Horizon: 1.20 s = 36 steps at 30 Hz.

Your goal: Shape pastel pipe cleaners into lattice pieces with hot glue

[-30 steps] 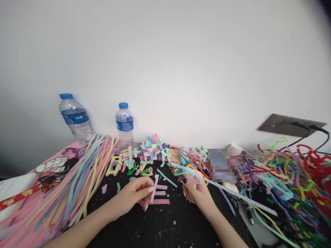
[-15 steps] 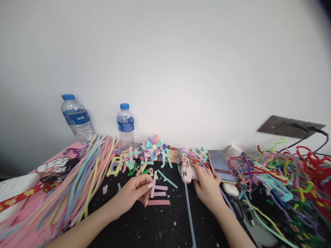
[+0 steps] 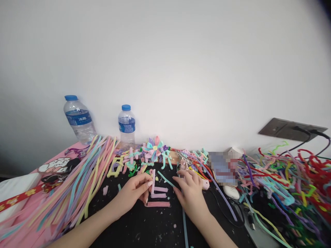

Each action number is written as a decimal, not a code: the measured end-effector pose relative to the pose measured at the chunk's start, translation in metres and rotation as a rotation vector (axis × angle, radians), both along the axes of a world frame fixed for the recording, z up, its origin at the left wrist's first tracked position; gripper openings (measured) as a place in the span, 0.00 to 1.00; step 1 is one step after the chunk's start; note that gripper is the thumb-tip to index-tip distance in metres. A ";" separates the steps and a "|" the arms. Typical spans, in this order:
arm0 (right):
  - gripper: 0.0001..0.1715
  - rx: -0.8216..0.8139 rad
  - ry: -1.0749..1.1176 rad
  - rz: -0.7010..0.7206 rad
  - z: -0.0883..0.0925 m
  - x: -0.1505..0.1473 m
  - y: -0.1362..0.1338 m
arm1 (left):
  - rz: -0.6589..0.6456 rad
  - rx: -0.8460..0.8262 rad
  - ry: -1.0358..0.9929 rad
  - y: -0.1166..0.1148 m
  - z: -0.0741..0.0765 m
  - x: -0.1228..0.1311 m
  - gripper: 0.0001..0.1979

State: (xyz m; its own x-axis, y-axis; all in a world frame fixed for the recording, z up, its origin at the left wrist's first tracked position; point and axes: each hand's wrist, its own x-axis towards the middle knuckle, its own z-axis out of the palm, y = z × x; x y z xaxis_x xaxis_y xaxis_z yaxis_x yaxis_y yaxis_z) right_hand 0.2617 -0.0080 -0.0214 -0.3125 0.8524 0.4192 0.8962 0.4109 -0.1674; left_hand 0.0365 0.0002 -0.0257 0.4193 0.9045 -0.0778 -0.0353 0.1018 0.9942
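My left hand pinches a short lilac pipe cleaner piece, held upright above the black mat. Close by lie two lilac pieces and a pink piece, the pink one near my left fingertips. My right hand has its fingers curved and apart at the lower end of a teal piece; whether they touch it I cannot tell. Partly hidden behind that hand lies a pink glue gun, its handle showing. A long pale glue stick runs down from beneath the hand.
Long pastel pipe cleaners lie at left, and a tangle of coloured ones at right. Two water bottles stand by the wall. A pipe cleaner flower, a phone, a white earbud case and cables are around the mat.
My right hand has let go of the glue gun and moved left towards the teal piece. The glue gun has been laid down. My left hand still holds the lilac piece.
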 end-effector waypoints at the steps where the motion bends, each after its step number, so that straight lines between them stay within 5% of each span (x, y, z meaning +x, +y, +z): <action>1: 0.14 -0.006 -0.011 0.001 -0.002 -0.005 0.000 | -0.006 0.009 0.004 0.000 0.000 0.001 0.13; 10: 0.09 -0.052 0.199 0.064 -0.003 -0.007 -0.001 | -0.030 0.059 0.029 -0.001 -0.001 0.002 0.12; 16: 0.03 -0.307 0.820 -0.004 -0.009 -0.010 -0.006 | -0.002 0.113 0.063 0.000 -0.003 0.002 0.12; 22: 0.14 -0.681 1.358 0.109 -0.010 -0.024 -0.009 | -0.021 0.136 0.101 -0.004 -0.001 0.004 0.12; 36: 0.17 -0.988 1.410 0.132 -0.006 -0.032 -0.018 | -0.094 0.190 0.203 -0.012 0.007 0.007 0.11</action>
State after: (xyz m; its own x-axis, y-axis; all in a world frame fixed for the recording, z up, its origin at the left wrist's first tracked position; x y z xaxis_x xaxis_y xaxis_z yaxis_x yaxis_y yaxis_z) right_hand 0.2297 -0.0259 -0.0279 -0.2770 0.9365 -0.2149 -0.1797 -0.2702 -0.9459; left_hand 0.0433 -0.0118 -0.0182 0.4951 0.8688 -0.0018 0.1668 -0.0930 0.9816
